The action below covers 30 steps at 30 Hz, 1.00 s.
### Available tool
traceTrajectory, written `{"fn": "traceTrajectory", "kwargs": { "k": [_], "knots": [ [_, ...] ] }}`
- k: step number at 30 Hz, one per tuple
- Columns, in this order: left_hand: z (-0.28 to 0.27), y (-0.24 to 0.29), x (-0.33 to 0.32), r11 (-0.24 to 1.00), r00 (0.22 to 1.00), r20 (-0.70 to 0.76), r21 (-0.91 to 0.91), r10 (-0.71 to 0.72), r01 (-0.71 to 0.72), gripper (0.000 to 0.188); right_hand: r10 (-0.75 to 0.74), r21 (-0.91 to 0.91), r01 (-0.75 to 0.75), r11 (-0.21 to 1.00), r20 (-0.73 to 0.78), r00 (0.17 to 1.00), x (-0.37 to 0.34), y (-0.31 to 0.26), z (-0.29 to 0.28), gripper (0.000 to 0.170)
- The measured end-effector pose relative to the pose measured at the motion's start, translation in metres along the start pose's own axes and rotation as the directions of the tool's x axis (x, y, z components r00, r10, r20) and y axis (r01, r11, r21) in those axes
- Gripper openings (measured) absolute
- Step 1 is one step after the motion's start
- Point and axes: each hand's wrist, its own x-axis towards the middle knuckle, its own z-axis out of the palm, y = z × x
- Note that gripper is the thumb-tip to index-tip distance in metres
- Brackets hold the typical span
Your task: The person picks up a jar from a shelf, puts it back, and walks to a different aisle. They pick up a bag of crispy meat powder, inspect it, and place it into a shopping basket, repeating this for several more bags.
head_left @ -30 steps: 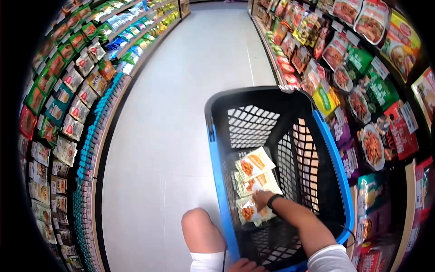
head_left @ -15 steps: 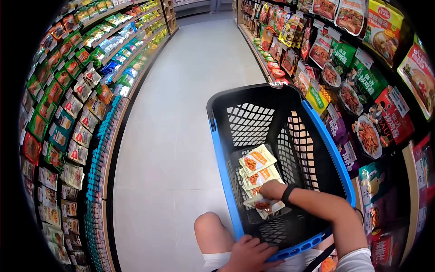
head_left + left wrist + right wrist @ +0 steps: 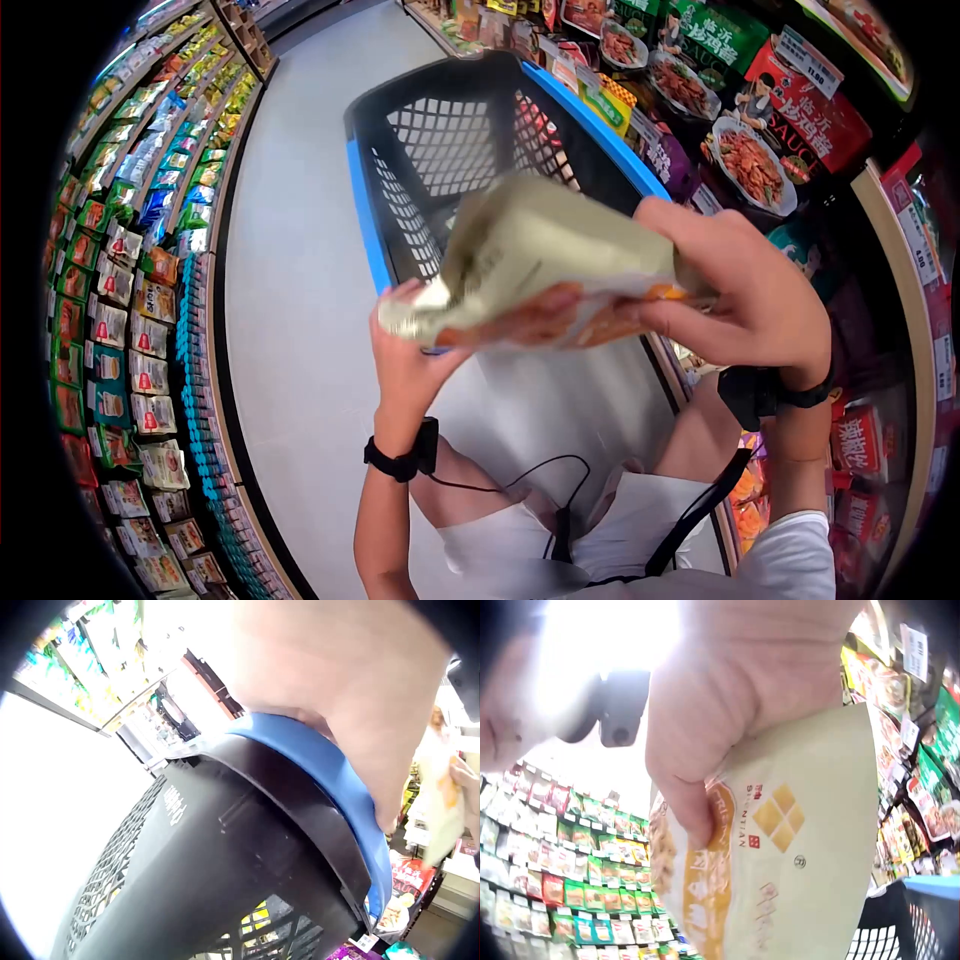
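Note:
Cream-and-orange packaging (image 3: 560, 260), blurred in the head view, is pinched at its right end by my right hand (image 3: 750, 290). The right wrist view shows the thumb of my right hand (image 3: 720, 697) pressed on the orange band of a cream packet (image 3: 810, 847); how many packets there are I cannot tell. My left hand (image 3: 410, 360) is at the near end of the shopping basket (image 3: 370, 230), beside the packaging's left end. In the left wrist view, my left hand (image 3: 337, 682) curls over the blue rim (image 3: 315, 757). The packaging hides part of the basket.
Shelves of green, red and white packets (image 3: 150, 375) line the left side. Close on the right are sauce packets (image 3: 755, 165) and a wooden shelf edge (image 3: 895, 250). A grey floor aisle (image 3: 290, 200) runs between them. My bare knees are below the basket.
My right hand has come up out of the basket, holding cream packaging above its near end. In the head view the basket now appears higher and further left.

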Motion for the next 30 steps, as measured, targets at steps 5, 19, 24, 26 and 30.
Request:
{"fn": "traceTrajectory", "kwargs": {
  "k": [5,19,24,26,30],
  "knots": [
    [0.014,0.023,-0.013,0.846,0.975,0.036,-0.491,-0.218,0.208,0.048,0.240,-0.250,-0.145,0.957,0.405,0.882,-0.050,0.036,0.055,0.020],
    [0.185,0.001,-0.118,0.140,0.418,0.872,-0.394,-0.255,0.908,0.030,0.555,-0.015,-0.599,0.800,-0.361,0.750,-0.141,0.202,0.145,0.063],
    [0.206,0.005,-0.119,-0.174,0.405,0.844,-0.484,-0.350,0.858,0.034,0.806,0.850,-0.521,-0.076,0.360,0.470,-0.158,0.224,0.206,0.057],
    [0.217,0.000,-0.120,-0.124,0.379,0.841,-0.454,-0.385,0.882,0.039,0.852,0.758,-0.612,0.226,0.151,0.502,-0.156,0.213,0.219,0.054],
    [0.236,0.001,-0.131,-0.383,0.428,0.858,-0.511,-0.284,0.769,0.060,0.628,0.277,-0.601,0.750,-0.012,0.778,-0.151,0.200,0.231,0.051]
  ]
}}
